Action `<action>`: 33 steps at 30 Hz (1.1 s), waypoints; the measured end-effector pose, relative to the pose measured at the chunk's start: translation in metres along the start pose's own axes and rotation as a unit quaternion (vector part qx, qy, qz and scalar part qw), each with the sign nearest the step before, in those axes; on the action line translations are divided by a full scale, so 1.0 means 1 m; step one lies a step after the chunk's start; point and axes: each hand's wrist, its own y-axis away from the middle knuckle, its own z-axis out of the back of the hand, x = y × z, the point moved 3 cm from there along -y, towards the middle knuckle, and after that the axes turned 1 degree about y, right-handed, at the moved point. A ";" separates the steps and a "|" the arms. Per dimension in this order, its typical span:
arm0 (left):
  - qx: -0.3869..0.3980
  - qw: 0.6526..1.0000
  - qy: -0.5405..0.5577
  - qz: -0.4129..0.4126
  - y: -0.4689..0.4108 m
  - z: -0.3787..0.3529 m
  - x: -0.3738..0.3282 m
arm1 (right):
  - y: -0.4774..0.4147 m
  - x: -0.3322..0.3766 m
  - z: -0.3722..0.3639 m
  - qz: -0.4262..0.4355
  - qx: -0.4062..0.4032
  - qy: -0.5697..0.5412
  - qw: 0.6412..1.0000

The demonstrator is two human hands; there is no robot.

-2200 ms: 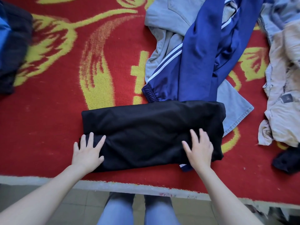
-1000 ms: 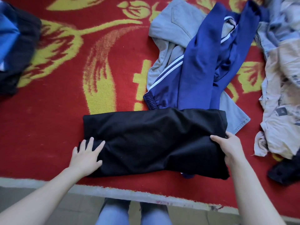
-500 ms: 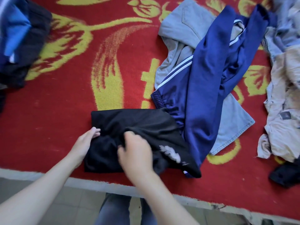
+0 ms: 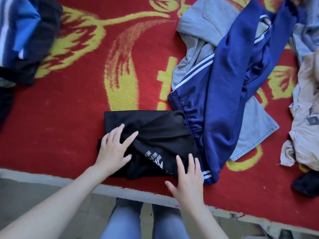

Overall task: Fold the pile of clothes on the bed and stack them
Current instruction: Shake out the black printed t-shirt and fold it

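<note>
A black garment [image 4: 160, 131] with white lettering lies folded into a compact block near the bed's front edge. My left hand [image 4: 114, 149] lies flat on its left half, fingers spread. My right hand [image 4: 187, 178] presses flat on its lower right corner. To the right, blue track pants [image 4: 224, 94] with white stripes sprawl over a light grey-blue denim piece [image 4: 203, 26]. A stack of dark and blue folded clothes [image 4: 25, 37] sits at the far left.
The bed is covered by a red blanket [image 4: 77, 109] with yellow flower patterns. A beige crumpled garment [image 4: 307, 121] and a dark item [image 4: 305, 185] lie at the right edge. My legs in jeans and the tiled floor show below the bed edge.
My right hand took the black garment's right end and folded it over to the left, halving its length. Now both hands press flat on the folded block.
</note>
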 end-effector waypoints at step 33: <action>-0.004 0.727 0.569 0.385 -0.017 0.027 0.037 | -0.056 0.131 0.021 0.243 0.068 -0.298 0.921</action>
